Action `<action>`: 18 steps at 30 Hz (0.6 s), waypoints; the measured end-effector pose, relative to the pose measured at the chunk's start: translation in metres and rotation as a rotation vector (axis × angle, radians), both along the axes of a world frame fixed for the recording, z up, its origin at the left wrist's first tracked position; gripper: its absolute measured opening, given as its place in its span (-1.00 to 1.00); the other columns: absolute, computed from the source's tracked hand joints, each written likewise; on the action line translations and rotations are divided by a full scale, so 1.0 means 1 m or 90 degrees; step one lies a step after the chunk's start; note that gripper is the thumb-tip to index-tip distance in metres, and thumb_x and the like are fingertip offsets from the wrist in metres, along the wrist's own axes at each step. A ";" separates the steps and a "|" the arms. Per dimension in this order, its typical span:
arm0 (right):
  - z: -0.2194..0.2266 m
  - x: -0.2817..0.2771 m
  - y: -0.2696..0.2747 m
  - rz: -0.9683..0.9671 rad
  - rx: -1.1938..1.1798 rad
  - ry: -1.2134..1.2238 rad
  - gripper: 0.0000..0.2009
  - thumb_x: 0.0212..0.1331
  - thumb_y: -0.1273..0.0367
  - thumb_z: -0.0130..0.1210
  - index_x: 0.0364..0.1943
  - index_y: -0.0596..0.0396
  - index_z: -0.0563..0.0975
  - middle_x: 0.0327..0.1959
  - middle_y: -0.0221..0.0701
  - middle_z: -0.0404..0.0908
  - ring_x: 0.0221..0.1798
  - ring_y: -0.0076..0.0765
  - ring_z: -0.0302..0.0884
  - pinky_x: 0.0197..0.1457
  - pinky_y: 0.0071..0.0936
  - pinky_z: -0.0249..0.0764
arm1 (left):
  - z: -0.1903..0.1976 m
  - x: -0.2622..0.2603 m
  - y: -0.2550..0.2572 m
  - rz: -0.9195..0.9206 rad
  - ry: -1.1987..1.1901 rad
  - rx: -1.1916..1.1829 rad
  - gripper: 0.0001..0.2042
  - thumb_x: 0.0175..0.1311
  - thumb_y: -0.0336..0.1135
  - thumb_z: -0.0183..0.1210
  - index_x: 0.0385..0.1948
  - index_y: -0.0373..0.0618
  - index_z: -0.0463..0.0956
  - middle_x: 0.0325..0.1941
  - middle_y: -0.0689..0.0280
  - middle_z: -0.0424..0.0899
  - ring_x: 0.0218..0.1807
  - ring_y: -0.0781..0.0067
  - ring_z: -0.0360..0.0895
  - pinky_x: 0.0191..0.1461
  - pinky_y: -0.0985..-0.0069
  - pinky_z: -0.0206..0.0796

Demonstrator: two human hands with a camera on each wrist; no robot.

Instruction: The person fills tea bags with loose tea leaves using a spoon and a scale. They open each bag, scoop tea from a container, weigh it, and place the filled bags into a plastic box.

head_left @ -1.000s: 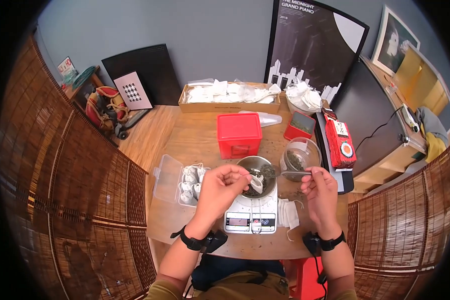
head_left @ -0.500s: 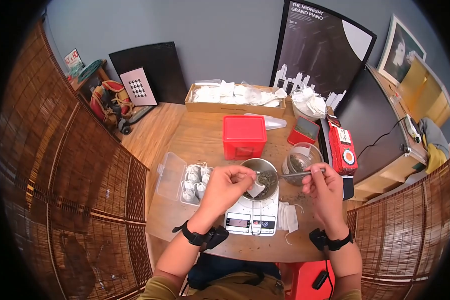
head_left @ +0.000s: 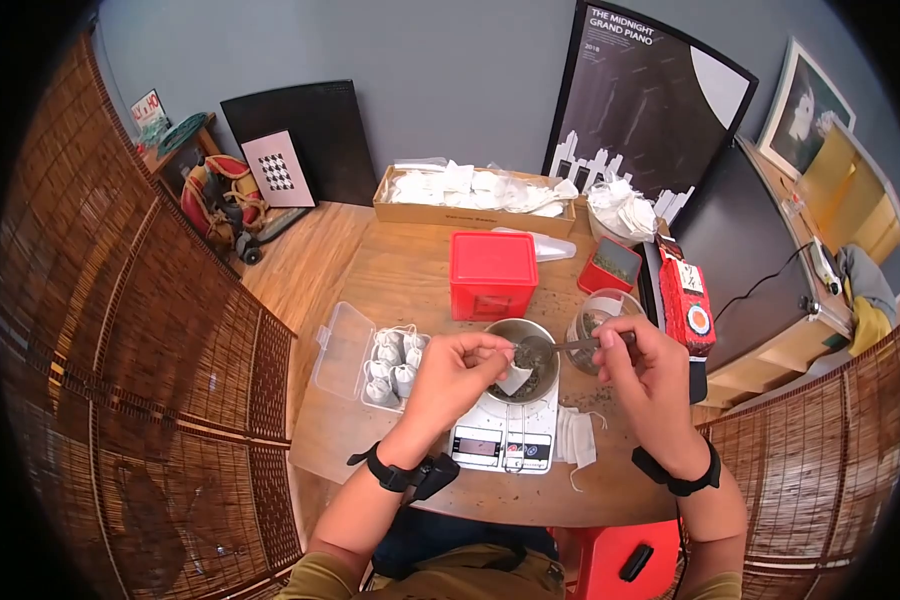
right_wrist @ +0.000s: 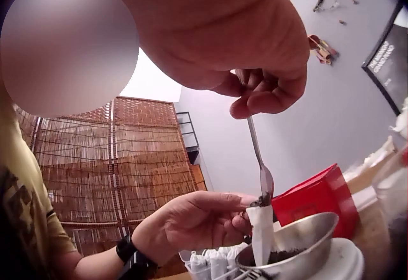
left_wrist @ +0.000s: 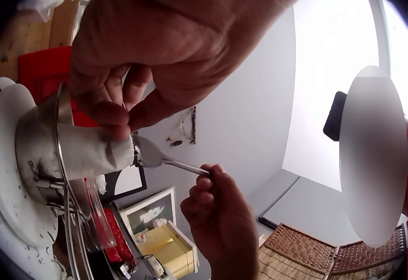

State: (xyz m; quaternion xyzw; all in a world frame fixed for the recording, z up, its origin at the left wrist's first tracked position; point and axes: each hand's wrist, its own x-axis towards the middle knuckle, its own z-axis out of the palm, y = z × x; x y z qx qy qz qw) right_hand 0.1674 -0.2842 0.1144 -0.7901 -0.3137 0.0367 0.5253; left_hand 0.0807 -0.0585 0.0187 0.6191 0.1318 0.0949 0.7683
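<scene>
My left hand (head_left: 460, 375) pinches a small white cloth bag (right_wrist: 260, 238) by its top edge, over a metal pot (right_wrist: 315, 232) with dark dried leaves (right_wrist: 284, 254) in it. The pot stands on a white kitchen scale (head_left: 478, 462), its wire-like handle extending toward me. In my right hand (head_left: 648, 380) is a metal spoon (right_wrist: 266, 181), held by the handle between thumb and fingers. The spoon's bowl meets the bag's mouth, and dried leaf bits show there in the right wrist view. The bag's inside is hidden.
Filled white pouches (head_left: 390, 365) sit in a clear plastic box (head_left: 335, 345) at left. Flat pouches (head_left: 575, 435) lie right of the scale. Behind stand a red canister (head_left: 492, 270), a clear tub (head_left: 582, 315), a small red tin (head_left: 605, 280) and a cardboard box (head_left: 470, 215).
My right hand has turned at the wrist and shifted left, bringing the spoon further over the pot to the bag. The left hand with the bag has hardly moved; the head view has shifted slightly.
</scene>
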 end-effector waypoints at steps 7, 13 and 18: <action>-0.011 -0.011 -0.002 -0.002 0.032 -0.107 -0.89 0.53 0.48 0.19 -0.05 0.26 0.66 -0.33 -0.31 0.73 -0.38 -0.46 0.67 -0.25 -0.48 0.56 | 0.002 -0.002 0.002 0.008 0.006 -0.002 -0.82 0.43 -0.56 0.31 0.00 -0.36 0.74 -0.26 0.32 0.82 -0.26 0.65 0.69 -0.13 0.65 0.52; -0.043 -0.002 -0.009 -0.047 0.062 -0.028 -0.87 0.53 0.49 0.19 -0.02 0.28 0.67 -0.31 -0.29 0.74 -0.36 -0.46 0.69 -0.26 -0.49 0.56 | -0.003 -0.007 0.003 0.078 -0.068 -0.001 -0.81 0.46 -0.52 0.27 0.01 -0.31 0.75 -0.23 0.38 0.81 -0.22 0.72 0.64 -0.09 0.68 0.47; -0.075 -0.003 -0.007 -0.040 0.023 -0.022 -0.84 0.53 0.45 0.21 0.02 0.24 0.72 -0.27 -0.30 0.77 -0.36 -0.50 0.71 -0.27 -0.51 0.56 | -0.002 -0.009 0.002 0.096 -0.084 -0.012 -0.81 0.49 -0.55 0.23 0.03 -0.33 0.74 -0.23 0.40 0.79 -0.22 0.72 0.63 -0.08 0.67 0.46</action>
